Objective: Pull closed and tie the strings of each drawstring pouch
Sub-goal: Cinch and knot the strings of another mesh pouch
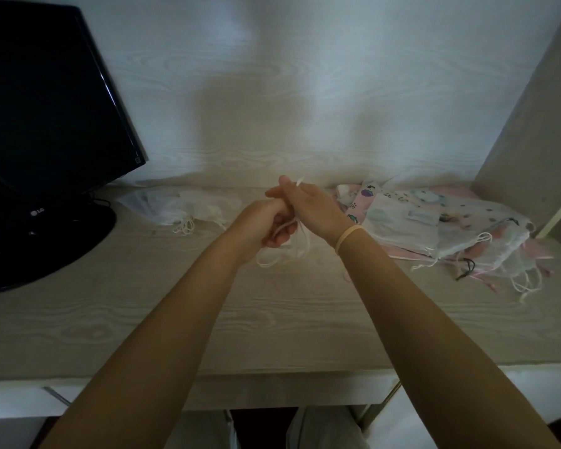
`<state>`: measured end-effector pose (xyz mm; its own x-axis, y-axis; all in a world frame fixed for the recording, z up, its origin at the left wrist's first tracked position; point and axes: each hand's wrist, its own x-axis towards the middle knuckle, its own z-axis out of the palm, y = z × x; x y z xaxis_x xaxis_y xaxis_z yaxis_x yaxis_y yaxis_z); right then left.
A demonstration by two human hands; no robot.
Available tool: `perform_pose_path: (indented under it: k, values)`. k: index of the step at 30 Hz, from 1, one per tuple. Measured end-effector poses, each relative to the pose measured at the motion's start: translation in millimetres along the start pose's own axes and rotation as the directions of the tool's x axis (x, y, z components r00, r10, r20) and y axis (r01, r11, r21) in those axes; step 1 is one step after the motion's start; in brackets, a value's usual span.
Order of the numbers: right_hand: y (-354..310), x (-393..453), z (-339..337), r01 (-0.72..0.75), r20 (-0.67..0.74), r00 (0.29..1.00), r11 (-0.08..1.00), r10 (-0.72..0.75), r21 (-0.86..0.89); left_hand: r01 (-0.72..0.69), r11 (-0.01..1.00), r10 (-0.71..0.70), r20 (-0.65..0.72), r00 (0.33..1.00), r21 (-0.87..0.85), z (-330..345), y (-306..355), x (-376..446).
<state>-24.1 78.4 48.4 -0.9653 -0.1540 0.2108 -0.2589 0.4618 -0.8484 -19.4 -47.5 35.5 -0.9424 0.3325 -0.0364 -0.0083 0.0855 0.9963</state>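
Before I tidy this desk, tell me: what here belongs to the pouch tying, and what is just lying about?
Part of the job:
white strings, held by the left hand and right hand
pile of pouches on the right
sheer pouches near the back

Just lying about:
monitor
wristband
desk

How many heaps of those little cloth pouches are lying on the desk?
2: a sheer white pouch heap left of the hands, beside the black monitor, and a pink patterned pouch heap on the right. Individual pouches overlap, uncountable.
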Motion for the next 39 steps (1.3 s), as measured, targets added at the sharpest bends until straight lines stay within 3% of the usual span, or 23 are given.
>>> perform_pose_path:
  k: [7, 15, 21, 25, 30, 39]
  values:
    - [7, 1, -6, -0.01, 0.019, 1.0, 0.997, 0.011, -0.074, -0.063, 0.992, 0.056, 0.065, 0.996, 0.108, -4, -7, -1]
    - [16, -8, -14, -0.06, 0.086, 0.995, 0.995, 0.054, 0.079, 0.087, 0.994, -0.088, -0.013, 0.996, -0.073, -12, -17, 7]
    - [19, -6, -19, -0.082, 0.119, 0.99, 0.997, 0.08, 0.015, 0.158, 0.982, -0.152, 0.056, 0.987, -0.104, -11, -23, 8]
    - [17, -3, -19, -0.054, 0.123, 0.99, 0.99, 0.069, -0.129, 0.192, 0.969, -0.175, 0.119, 0.977, -0.154, -11, -22, 8]
    - [13, -5, -16, 0.001, 0.095, 0.995, 0.954, 0.029, -0.301, 0.106, 0.993, -0.1, 0.12, 0.988, -0.046, -9, -25, 6]
    - [10, -7, -16, 0.003, 0.117, 0.993, 0.967, 0.027, -0.255, 0.066, 0.997, -0.055, 0.268, 0.962, -0.032, -13, -35, 2]
